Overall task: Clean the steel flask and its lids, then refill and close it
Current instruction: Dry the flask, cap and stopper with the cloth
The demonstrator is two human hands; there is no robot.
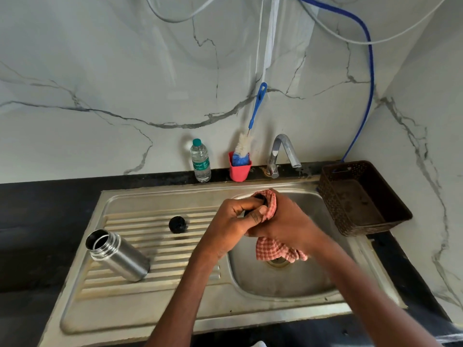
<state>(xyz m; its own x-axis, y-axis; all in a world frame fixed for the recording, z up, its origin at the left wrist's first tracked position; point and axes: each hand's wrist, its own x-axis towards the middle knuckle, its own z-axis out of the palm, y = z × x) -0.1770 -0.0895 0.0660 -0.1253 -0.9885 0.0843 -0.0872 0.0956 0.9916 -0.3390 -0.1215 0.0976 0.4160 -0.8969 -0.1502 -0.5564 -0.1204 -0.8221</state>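
Both hands work over the sink basin [288, 284]: a black lid [263, 199] is gripped by left hand [235, 221] and wiped with checked cloth [275, 249] clutched in right hand [293, 221]. Steel flask [117, 255] stands open on the drainboard, second lid [177, 224] beside it (refill and closing judged pending).

A clear plastic water bottle with a teal cap [200, 161] stands upright at twelve o'clock on the black stone counter [37, 221], close to the white grey-veined marble wall [100, 71]. Just beside it toward one o'clock sits a small red plastic cup [239, 170] holding a blue-handled bottle brush with white and blue bristles [244, 146], its handle leaning on the wall. Further toward one o'clock rises a curved chrome tap [283, 154]. At two o'clock a dark brown perforated plastic basket [330, 194] rests on the counter. A blue hose [368, 83] and white cables [390, 38] hang down the wall above.
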